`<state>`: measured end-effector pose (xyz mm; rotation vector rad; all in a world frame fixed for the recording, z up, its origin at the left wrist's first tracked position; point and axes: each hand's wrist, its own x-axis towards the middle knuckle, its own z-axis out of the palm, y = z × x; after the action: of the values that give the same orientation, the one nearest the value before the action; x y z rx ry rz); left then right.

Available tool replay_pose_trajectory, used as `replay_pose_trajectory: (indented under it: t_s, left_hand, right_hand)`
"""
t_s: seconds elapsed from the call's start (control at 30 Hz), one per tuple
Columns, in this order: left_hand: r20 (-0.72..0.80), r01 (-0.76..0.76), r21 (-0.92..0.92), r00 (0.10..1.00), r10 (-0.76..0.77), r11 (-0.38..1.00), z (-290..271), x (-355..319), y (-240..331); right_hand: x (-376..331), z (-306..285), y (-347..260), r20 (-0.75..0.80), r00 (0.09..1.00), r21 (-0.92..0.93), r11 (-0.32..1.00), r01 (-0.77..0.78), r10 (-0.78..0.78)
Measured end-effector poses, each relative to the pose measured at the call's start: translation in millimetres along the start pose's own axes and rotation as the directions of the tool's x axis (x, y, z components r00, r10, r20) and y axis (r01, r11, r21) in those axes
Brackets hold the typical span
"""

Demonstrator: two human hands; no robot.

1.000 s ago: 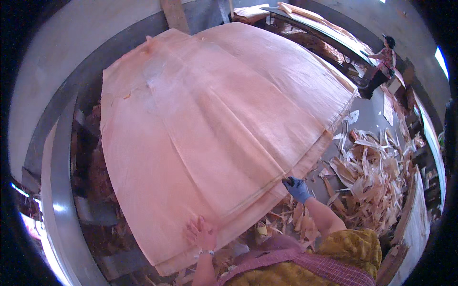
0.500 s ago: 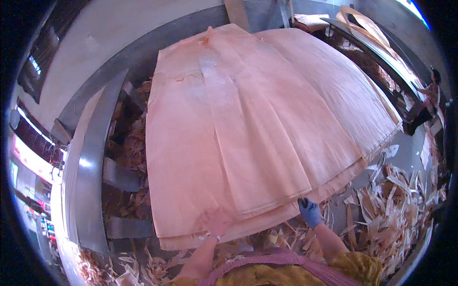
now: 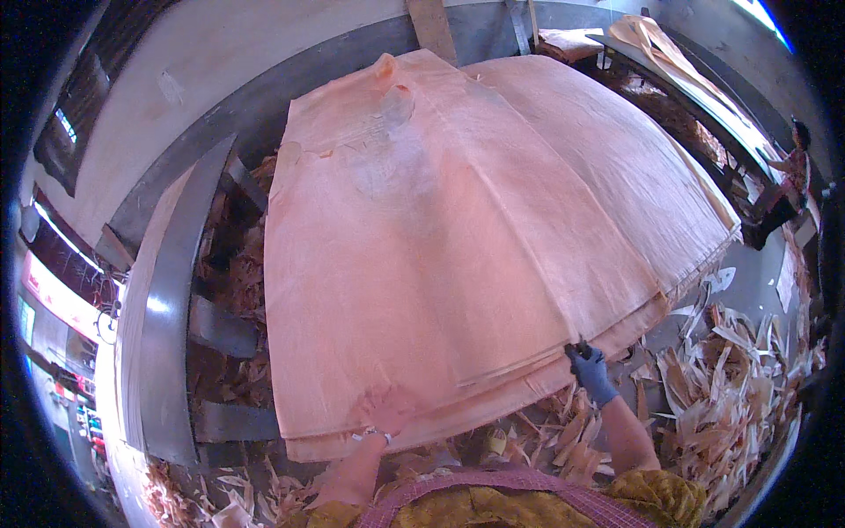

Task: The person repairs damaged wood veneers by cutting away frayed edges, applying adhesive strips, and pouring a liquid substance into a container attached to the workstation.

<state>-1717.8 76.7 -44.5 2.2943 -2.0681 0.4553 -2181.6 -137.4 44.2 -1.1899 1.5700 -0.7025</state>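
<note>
Workshop with a pale wall (image 3: 308,48) banded grey below; loose veneer scraps (image 3: 709,396) litter the floor at right. Head view: broad stack of pinkish wood veneer sheets (image 3: 396,273) lies directly ahead of the person, fanning away from both hands toward the wall. Long axis cannot be judged reliably through the fisheye; a raised ridge in the top veneer sheet (image 3: 506,255) runs from near the right hand, forward and somewhat left.

Right hand (image 3: 591,368), in a grey-blue glove: fingers curled closed, appearing to pinch the top sheet's near edge at the ridge's near end. Left hand (image 3: 387,407), bare: opened wide, palm down on the stack near its near-left edge, gripping nothing. Both hands touch the stack; the right is closer to the ridge, the left well apart from it. Co-worker (image 3: 792,180) stands at far right, beside a bench (image 3: 629,46).
</note>
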Motion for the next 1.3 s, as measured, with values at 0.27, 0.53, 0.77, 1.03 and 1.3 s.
replay_pose_trajectory:
  t_s: [0.27,0.53,0.77,1.03,1.3]
  left_hand:
    - [0.606,0.374,-0.217,0.776,-0.176,0.902,14,2,-2]
    - [0.662,0.350,-0.112,0.724,-0.193,0.930,-12,14,8]
    - [0.796,0.195,-0.143,0.606,-0.005,0.970,-12,44,2]
    - [0.385,0.333,-0.175,0.889,-0.247,0.927,-13,87,105]
    - [0.293,0.170,-0.261,0.952,-0.090,0.950,-24,198,279]
  right_hand:
    - [88,-90,115,-0.134,0.977,-0.020,0.986,0.167,-0.168]
    - [100,-204,179,-0.327,0.784,-0.737,0.662,0.138,-0.528]
    - [46,-251,154,-0.343,0.845,-0.817,0.575,-0.053,-0.410]
    - [126,-271,91,-0.258,0.787,-0.818,0.560,0.130,-0.560]
    - [309,-289,14,-0.227,0.839,-0.701,0.681,0.213,-0.495]
